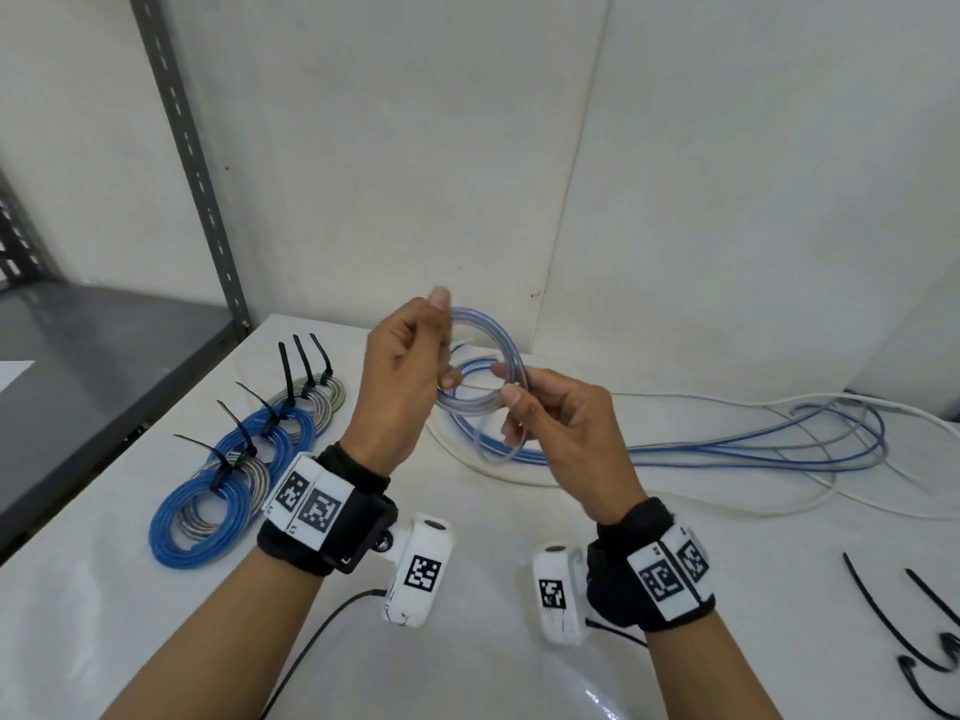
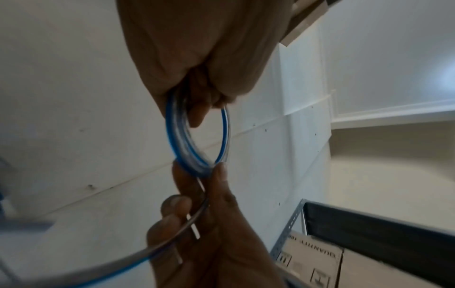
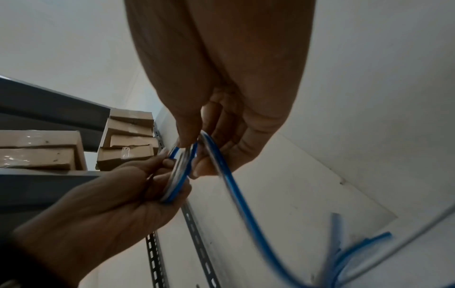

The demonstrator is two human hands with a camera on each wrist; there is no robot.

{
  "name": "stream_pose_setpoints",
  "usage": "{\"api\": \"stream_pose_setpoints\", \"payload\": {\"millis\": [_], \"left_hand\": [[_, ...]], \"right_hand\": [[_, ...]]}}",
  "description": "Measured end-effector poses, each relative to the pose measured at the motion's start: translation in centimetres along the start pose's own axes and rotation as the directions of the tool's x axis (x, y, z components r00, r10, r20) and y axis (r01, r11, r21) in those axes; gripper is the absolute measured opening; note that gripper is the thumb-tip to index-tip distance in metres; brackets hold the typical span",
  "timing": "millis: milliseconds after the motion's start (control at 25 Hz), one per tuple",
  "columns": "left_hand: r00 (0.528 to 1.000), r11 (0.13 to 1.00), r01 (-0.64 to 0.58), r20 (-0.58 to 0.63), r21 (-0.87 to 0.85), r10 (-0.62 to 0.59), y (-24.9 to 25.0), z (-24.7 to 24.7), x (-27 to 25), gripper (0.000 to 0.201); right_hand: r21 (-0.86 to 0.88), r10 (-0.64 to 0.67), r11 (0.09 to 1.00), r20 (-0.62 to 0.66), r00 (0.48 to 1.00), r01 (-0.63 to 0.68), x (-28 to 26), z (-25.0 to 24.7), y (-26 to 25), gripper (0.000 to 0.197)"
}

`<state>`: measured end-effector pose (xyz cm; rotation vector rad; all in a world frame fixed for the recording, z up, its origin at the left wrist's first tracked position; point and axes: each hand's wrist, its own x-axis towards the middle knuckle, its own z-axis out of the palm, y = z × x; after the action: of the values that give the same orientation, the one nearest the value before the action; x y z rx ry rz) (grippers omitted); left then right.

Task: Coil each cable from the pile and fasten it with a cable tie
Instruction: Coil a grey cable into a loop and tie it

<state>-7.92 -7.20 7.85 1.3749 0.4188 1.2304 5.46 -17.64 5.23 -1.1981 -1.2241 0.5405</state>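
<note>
Both hands hold a small coil of blue-striped clear cable (image 1: 488,366) in the air above the white table (image 1: 493,563). My left hand (image 1: 410,376) grips the coil's left side, fingers curled round the loops. My right hand (image 1: 540,413) pinches its right side between thumb and fingers. In the left wrist view the coil (image 2: 187,144) hangs between the left hand (image 2: 197,78) above and the right hand (image 2: 206,224) below. In the right wrist view the cable's loose length (image 3: 246,210) trails down from the right hand (image 3: 221,126); the left hand (image 3: 123,198) holds the coil (image 3: 179,175).
Several tied coils (image 1: 234,459), blue and grey with black ties, lie in a row at the left. A pile of loose blue, grey and white cables (image 1: 779,439) spreads right. Loose black cable ties (image 1: 914,636) lie near the right edge. A grey metal shelf (image 1: 78,366) stands at left.
</note>
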Motion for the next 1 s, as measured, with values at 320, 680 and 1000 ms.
{"api": "stream_pose_setpoints", "payload": {"millis": [320,680,1000], "left_hand": [[0.988,0.978,0.04,-0.138,-0.206,-0.07,-0.7,1.4,-0.4,0.041],[0.962,0.929,0.101,-0.204,-0.357,-0.184,-1.5,2.6,-1.1,0.044],[0.938,0.929,0.045,0.305,0.368,-0.166,-0.4,-0.4,-0.3,0.047]], "right_hand": [[-0.045,-0.036,0.999,-0.112,0.993,0.031,-0.2,0.8,-0.3,0.02],[-0.18,-0.081,0.983,-0.195,0.977,0.045,-0.5,1.8,-0.3,0.023],[-0.449,-0.015,0.891,0.109,0.994,0.063,0.1,-3.3,-1.3,0.024]]}}
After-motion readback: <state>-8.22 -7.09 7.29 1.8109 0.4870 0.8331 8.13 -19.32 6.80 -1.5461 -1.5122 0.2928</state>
